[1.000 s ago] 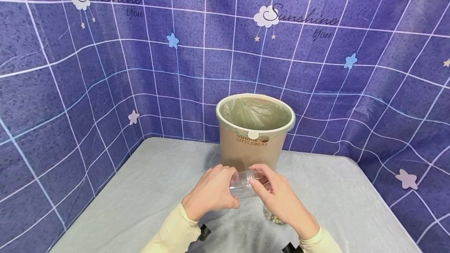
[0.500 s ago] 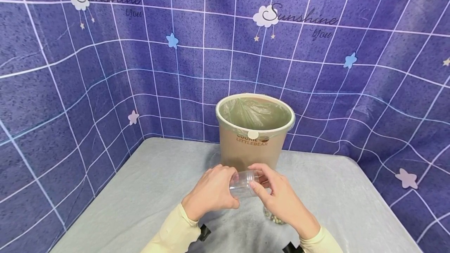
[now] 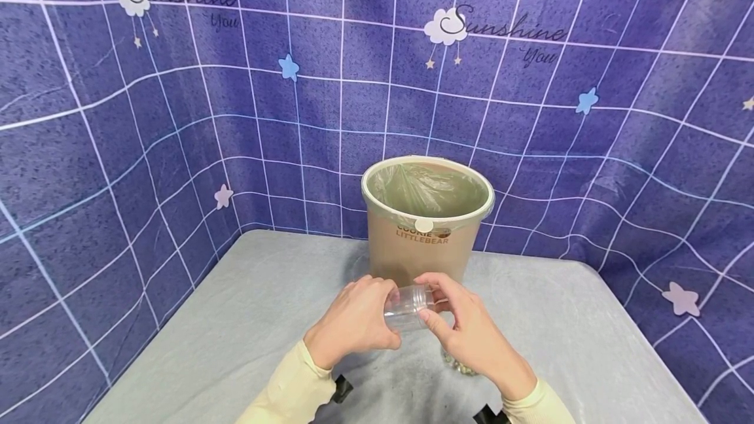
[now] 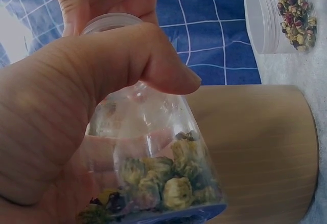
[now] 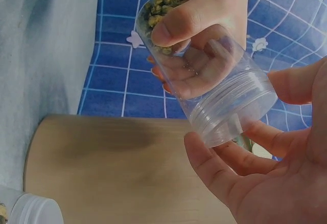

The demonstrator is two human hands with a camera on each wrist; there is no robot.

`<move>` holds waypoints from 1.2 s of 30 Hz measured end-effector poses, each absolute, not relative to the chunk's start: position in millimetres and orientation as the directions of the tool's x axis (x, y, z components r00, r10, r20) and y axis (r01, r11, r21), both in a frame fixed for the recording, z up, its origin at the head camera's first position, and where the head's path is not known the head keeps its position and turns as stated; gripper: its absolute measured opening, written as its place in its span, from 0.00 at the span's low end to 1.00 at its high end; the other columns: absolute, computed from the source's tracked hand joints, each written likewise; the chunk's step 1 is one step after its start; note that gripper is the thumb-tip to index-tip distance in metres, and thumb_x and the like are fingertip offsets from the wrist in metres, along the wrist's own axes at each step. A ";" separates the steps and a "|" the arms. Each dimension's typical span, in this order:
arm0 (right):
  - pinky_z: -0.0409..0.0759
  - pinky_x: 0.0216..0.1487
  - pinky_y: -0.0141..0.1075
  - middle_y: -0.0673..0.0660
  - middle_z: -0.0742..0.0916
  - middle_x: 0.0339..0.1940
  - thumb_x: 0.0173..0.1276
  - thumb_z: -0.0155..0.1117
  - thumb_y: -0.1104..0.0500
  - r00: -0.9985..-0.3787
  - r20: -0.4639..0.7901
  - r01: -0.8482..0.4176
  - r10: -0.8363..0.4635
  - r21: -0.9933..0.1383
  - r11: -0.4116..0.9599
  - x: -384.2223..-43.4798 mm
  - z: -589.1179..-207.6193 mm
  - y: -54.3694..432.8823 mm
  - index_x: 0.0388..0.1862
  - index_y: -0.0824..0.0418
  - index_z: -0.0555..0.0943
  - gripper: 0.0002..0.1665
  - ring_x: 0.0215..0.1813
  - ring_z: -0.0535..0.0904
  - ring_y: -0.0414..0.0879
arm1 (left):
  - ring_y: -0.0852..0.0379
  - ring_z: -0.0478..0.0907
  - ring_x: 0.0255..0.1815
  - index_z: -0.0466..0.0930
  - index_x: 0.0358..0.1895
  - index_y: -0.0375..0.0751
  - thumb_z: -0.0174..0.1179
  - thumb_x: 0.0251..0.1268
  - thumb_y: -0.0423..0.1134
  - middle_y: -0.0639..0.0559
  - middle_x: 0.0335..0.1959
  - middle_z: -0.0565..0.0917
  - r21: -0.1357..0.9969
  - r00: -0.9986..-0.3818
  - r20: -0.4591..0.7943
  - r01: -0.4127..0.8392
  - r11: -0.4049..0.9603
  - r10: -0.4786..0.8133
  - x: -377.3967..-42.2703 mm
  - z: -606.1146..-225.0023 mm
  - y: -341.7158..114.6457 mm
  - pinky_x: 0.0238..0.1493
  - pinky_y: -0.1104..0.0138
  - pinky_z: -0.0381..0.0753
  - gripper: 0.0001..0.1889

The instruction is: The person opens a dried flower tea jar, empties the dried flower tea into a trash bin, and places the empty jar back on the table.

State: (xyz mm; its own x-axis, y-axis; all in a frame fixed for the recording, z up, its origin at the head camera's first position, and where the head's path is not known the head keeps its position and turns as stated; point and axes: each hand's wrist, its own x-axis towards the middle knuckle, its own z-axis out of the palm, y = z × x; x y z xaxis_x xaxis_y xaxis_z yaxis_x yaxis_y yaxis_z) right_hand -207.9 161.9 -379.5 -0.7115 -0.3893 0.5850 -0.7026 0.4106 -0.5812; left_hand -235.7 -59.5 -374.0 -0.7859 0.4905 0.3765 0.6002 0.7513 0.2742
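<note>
A clear plastic jar [image 3: 405, 311] lies tilted on its side between my hands, in front of the bin. Dried flower buds [image 4: 179, 191] are gathered at its base end. My left hand [image 3: 356, 316] grips the jar's body, thumb laid across it in the left wrist view. With thumb and fingers spread round the rim, my right hand [image 3: 471, 329] holds the jar's clear screw lid [image 5: 235, 106]. A second clear jar [image 4: 263, 19] of mixed dried flowers stands on the table, partly hidden by my right hand in the head view.
Behind my hands stands a beige waste bin [image 3: 383, 250] with a cream rim and a thin green liner bag [image 3: 406, 188]. Grey cloth covers the table [image 3: 247, 306]. A purple-blue gridded curtain [image 3: 330, 110] hangs along its back and sides.
My right thumb and index finger have spread slightly apart at the lid. The left hand and the jar have barely moved.
</note>
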 end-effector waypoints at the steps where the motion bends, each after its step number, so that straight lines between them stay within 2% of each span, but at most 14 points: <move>1: 0.86 0.50 0.40 0.50 0.87 0.49 0.68 0.68 0.67 -0.708 0.587 -0.706 -0.393 -0.580 0.406 -207.9 -379.5 161.9 0.64 0.57 0.76 0.26 0.48 0.85 0.45 | 0.62 0.69 0.28 0.81 0.36 0.51 0.79 0.26 0.49 0.66 0.25 0.74 0.276 -0.786 0.376 0.600 0.751 0.491 -235.7 -374.0 -59.6 0.29 0.67 0.69 0.25; 12: 0.86 0.51 0.43 0.50 0.85 0.52 0.62 0.69 0.71 -0.683 0.597 -0.730 -0.420 -0.563 0.387 -208.8 -377.6 163.7 0.65 0.60 0.75 0.31 0.51 0.85 0.46 | 0.61 0.69 0.29 0.82 0.36 0.51 0.79 0.27 0.49 0.64 0.26 0.76 0.285 -0.791 0.369 0.596 0.751 0.488 -234.9 -372.9 -59.7 0.29 0.67 0.69 0.25; 22: 0.86 0.51 0.45 0.54 0.83 0.56 0.61 0.69 0.73 -0.655 0.601 -0.755 -0.458 -0.548 0.361 -210.0 -378.4 165.7 0.66 0.61 0.73 0.34 0.53 0.84 0.47 | 0.61 0.70 0.29 0.82 0.37 0.50 0.79 0.27 0.48 0.62 0.26 0.78 0.294 -0.795 0.358 0.594 0.749 0.491 -234.6 -372.5 -59.9 0.29 0.67 0.69 0.25; 30: 0.86 0.53 0.40 0.55 0.82 0.59 0.61 0.68 0.74 -0.650 0.600 -0.758 -0.466 -0.552 0.346 -210.4 -379.7 166.7 0.67 0.60 0.73 0.35 0.58 0.81 0.46 | 0.61 0.70 0.29 0.82 0.36 0.51 0.79 0.27 0.47 0.65 0.25 0.75 0.301 -0.799 0.353 0.589 0.750 0.486 -235.5 -372.1 -59.7 0.30 0.67 0.69 0.24; 36: 0.86 0.53 0.40 0.55 0.81 0.61 0.60 0.69 0.75 -0.634 0.606 -0.771 -0.480 -0.535 0.344 -211.2 -379.3 168.1 0.68 0.58 0.72 0.37 0.61 0.80 0.47 | 0.61 0.70 0.29 0.82 0.36 0.50 0.79 0.26 0.47 0.66 0.24 0.74 0.292 -0.793 0.365 0.594 0.749 0.487 -235.9 -372.8 -59.8 0.30 0.67 0.69 0.24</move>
State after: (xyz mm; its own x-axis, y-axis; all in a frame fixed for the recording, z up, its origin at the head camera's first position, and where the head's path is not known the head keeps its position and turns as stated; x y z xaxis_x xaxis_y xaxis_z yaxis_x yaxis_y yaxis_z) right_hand -211.2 168.1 -379.3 -0.6345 -0.4801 0.6057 -0.7714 0.3441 -0.5353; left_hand -235.9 -59.8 -372.8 -0.7933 0.4872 0.3650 0.5945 0.7492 0.2921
